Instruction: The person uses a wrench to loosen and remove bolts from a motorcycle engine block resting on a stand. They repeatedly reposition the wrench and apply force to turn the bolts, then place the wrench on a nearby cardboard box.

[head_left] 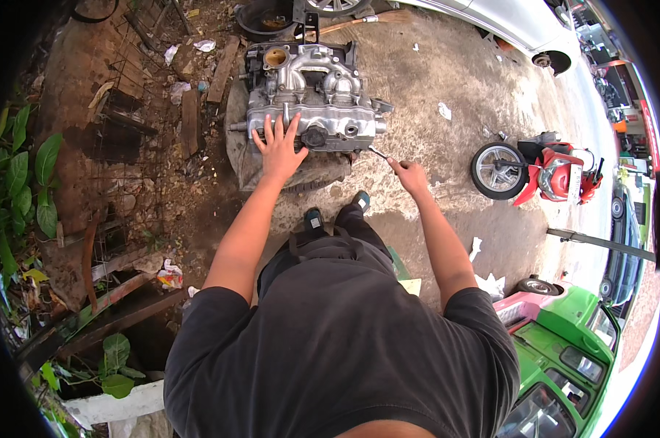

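A grey metal engine lies in front of my feet, with its silver valve cover on the side nearest me. My left hand rests on the left part of that cover, fingers spread, beside a round dark filler cap. At the cover's near right corner, my right hand grips a slim metal wrench. The far end of the wrench meets the engine's edge; what it engages there is too small to tell.
Behind the engine stand a black basin and a broom. A red motorcycle and a green vehicle are to the right, a silver car at the far right. Wooden planks and litter lie left.
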Demonstrator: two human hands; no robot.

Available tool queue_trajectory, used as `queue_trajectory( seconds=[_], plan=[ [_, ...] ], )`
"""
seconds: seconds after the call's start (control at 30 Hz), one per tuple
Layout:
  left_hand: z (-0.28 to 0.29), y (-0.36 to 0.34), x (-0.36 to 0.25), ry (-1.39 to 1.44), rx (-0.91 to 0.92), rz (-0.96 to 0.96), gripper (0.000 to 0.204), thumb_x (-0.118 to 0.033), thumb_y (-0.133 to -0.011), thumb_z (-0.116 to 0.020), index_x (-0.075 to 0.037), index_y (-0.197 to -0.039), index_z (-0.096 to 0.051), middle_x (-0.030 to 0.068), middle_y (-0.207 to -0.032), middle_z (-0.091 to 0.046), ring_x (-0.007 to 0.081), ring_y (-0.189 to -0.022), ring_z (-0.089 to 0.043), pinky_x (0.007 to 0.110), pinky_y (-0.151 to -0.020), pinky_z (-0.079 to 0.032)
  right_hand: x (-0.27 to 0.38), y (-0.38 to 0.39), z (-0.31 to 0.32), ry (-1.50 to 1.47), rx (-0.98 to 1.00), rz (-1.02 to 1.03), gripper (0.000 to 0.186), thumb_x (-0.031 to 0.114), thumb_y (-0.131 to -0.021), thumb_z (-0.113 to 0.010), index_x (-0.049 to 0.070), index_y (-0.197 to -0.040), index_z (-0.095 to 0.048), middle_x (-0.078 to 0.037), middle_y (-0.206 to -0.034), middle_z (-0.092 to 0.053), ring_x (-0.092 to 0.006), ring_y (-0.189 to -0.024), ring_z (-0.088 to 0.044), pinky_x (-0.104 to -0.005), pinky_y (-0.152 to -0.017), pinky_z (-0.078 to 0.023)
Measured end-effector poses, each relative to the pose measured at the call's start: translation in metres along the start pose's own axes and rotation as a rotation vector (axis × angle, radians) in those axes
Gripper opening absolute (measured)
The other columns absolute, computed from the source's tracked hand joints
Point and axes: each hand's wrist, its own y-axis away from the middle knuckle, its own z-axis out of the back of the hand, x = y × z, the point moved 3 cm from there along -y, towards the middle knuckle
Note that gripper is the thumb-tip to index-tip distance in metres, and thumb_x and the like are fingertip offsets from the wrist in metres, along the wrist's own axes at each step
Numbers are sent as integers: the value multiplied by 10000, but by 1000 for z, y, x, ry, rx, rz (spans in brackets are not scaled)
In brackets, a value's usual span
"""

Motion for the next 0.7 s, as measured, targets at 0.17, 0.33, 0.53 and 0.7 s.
queue_trajectory(
  seconds=[0.17, 0.33, 0.53, 0.7],
  plan=[
    [2, 2, 3, -12, -1, 4, 931, -416, -800, -758, -362, -1559, -221, 149, -1571, -251, 388, -1503, -60, 687, -1144, 24, -15, 13, -69, -368, -4, -94, 702, 690, -836, -603, -1, -821, -727, -162, -742, -667, -264, -744, -639, -386, -736, -490],
    [2, 1, -3, -22, 16, 21, 928, -420, -805, -754, -355, -1561, -220, 142, -1570, -263, 380, -1504, -78, 680, -1149, 7, -25, 8, -119, -651, 60, -235, 726, 679, -836, -634, -42, -854, -711, -92, -734, -646, -207, -732, -575, -358, -730, -464],
    [4, -1, -1, -27, 33, 21, 925, -422, -820, -750, -366, -1563, -202, 151, -1575, -248, 384, -1505, -65, 681, -1148, 16, -14, 6, -140, -870, 118, -289, 619, 619, -873, -650, 40, -660, -606, 1, -622, -512, -119, -573, -428, -303, -545, -333],
    [2, -1, -1, -21, 22, 10, 935, -426, -813, -758, -373, -1561, -199, 161, -1574, -239, 397, -1502, -56, 687, -1144, 19, -1, 9, -135, -938, 147, -337, 562, 586, -895, -649, 78, -660, -597, 27, -606, -489, -90, -534, -405, -287, -510, -307]
  ],
)
